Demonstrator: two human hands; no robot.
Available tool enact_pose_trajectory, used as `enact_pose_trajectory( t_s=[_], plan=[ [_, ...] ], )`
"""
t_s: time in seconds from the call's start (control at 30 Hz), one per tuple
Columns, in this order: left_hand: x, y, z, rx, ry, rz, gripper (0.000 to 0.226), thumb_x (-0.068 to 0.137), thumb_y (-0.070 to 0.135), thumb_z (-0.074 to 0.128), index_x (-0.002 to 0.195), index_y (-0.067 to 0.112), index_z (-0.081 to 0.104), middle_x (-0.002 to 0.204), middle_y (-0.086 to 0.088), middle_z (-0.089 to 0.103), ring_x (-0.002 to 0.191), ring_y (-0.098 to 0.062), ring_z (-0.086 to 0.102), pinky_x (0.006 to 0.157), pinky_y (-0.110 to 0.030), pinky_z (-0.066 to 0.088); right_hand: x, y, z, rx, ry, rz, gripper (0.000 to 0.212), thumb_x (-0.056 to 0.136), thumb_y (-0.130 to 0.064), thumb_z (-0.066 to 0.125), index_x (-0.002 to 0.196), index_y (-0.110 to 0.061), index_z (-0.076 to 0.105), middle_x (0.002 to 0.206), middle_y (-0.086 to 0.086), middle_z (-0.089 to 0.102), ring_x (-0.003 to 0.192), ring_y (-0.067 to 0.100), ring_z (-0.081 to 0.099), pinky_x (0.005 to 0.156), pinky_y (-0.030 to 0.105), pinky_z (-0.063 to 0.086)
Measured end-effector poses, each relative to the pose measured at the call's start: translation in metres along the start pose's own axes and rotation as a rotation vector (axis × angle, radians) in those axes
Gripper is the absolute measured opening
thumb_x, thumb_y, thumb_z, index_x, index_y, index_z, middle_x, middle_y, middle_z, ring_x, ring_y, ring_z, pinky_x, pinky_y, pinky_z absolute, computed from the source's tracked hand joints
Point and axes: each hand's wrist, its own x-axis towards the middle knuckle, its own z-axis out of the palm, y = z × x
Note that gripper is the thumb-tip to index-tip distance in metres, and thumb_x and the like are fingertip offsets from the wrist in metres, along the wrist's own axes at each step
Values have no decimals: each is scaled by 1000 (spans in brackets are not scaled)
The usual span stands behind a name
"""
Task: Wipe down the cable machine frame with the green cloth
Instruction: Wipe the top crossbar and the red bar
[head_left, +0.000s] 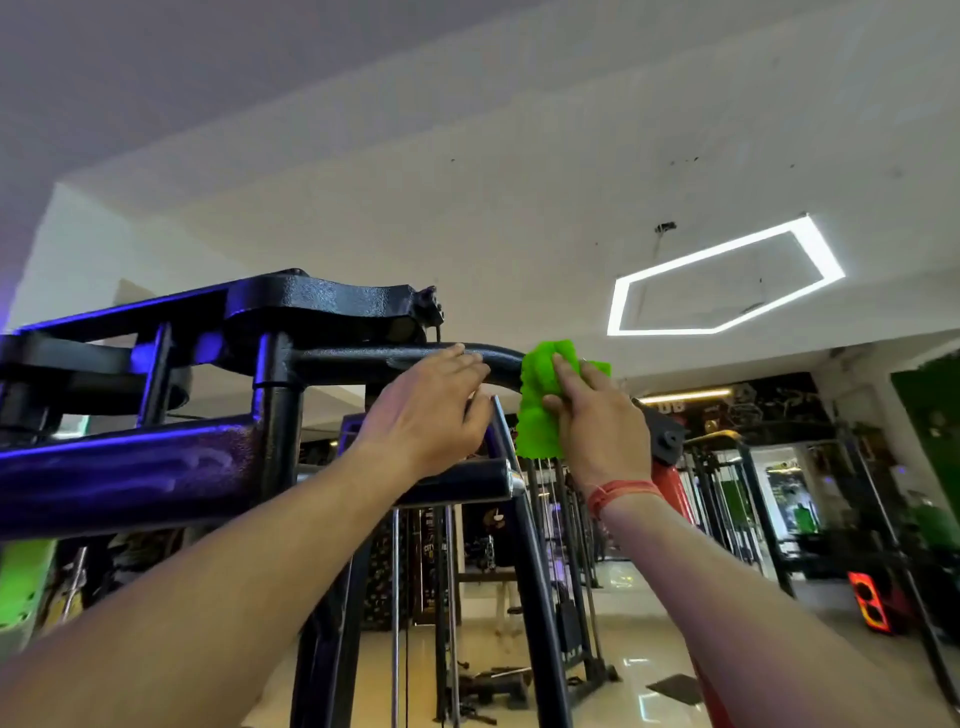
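A: Where is the bright green textured cloth (543, 400)?

B: It is draped over the curved black metal bar (363, 360) at the top of the black cable machine frame (278, 410), at the bar's right end, and it hangs down below it.

A: Who holds it?

B: The right hand (597, 415) presses it against the bar. The fingers lie nearly straight on the cloth and the thumb is tucked against its lower part, so the cloth is pinched between them.

A: And the other hand?

B: The left hand (426, 410) rests on the same bar, just beside the cloth, with fingers laid over the top. The thumb is under, near a thin metal rod (501, 421). How tight this grip is cannot be told.

A: What else?

B: A red thread band (621, 493) is around the right wrist. Above, a white hexagonal light (727, 275) glows on the ceiling.
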Motion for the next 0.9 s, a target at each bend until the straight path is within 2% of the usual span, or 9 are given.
enact_pose_trajectory(
  t_s=[0.1, 0.2, 0.3, 0.4, 0.47, 0.57, 0.7, 0.77, 0.9],
  plan=[
    [1, -4, -3, 32, -14, 37, 50, 102, 35, 42, 147, 16, 50, 155, 1, 45, 148, -10, 32, 122, -24, 16, -7, -9, 8, -12, 23, 94, 51, 103, -32, 52, 152, -22, 43, 152, 15, 44, 137, 39, 44, 104, 48, 45],
    [2, -2, -8, 44, -6, 43, 48, 103, 30, 42, 147, 13, 50, 155, -1, 46, 147, -11, 33, 118, -17, 8, 5, -25, 17, -11, 29, -37, 49, 99, -26, 60, 146, -13, 52, 145, 22, 52, 131, 43, 50, 103, 51, 48],
    [0, -3, -12, 53, 20, 33, 48, 104, 29, 40, 148, 12, 48, 155, -2, 45, 147, -12, 33, 113, -12, 5, 15, -20, 7, -56, -29, -178, 50, 101, -26, 57, 150, -21, 48, 150, 17, 49, 129, 39, 54, 99, 49, 51],
    [-4, -7, -15, 67, 1, 28, 49, 105, 31, 38, 150, 13, 45, 158, -1, 42, 149, -11, 31, 113, -13, 2, 4, 0, 2, -77, 1, -46, 51, 105, -38, 46, 155, -31, 37, 156, 6, 43, 132, 34, 51, 100, 44, 48],
    [-6, -11, -18, 79, -2, 25, 50, 105, 31, 38, 151, 14, 45, 158, 0, 41, 149, -10, 30, 113, -13, 2, -4, -5, 5, -85, 41, 43, 54, 104, -45, 43, 154, -25, 39, 154, 10, 45, 136, 35, 47, 105, 46, 45],
    [-7, -18, -22, 98, 0, 13, 49, 104, 31, 39, 149, 14, 47, 158, -1, 42, 149, -9, 30, 113, -12, 2, 8, -31, 20, -76, 60, -86, 54, 104, -43, 45, 151, -16, 44, 151, 20, 46, 137, 41, 46, 110, 51, 42],
    [-13, -30, -29, 121, -4, 5, 49, 104, 32, 39, 149, 13, 47, 157, -1, 43, 149, -11, 30, 115, -14, 4, 25, -39, 19, -44, 25, -253, 48, 102, -38, 53, 148, -22, 50, 151, 16, 48, 135, 39, 50, 106, 49, 46],
    [-18, -38, -34, 125, -4, 5, 49, 104, 32, 38, 150, 14, 46, 157, 0, 43, 149, -9, 30, 114, -14, 3, 19, -24, 17, 22, 84, -201, 45, 100, -38, 58, 145, -30, 54, 149, 9, 52, 131, 34, 55, 101, 46, 49],
    [-28, -56, -43, 135, -12, 3, 50, 103, 33, 39, 149, 15, 47, 157, 1, 43, 149, -9, 30, 117, -17, 7, 11, -35, 26, 75, 152, -98, 46, 101, -39, 55, 146, -30, 52, 151, 7, 50, 136, 34, 48, 112, 47, 42]
  ],
)
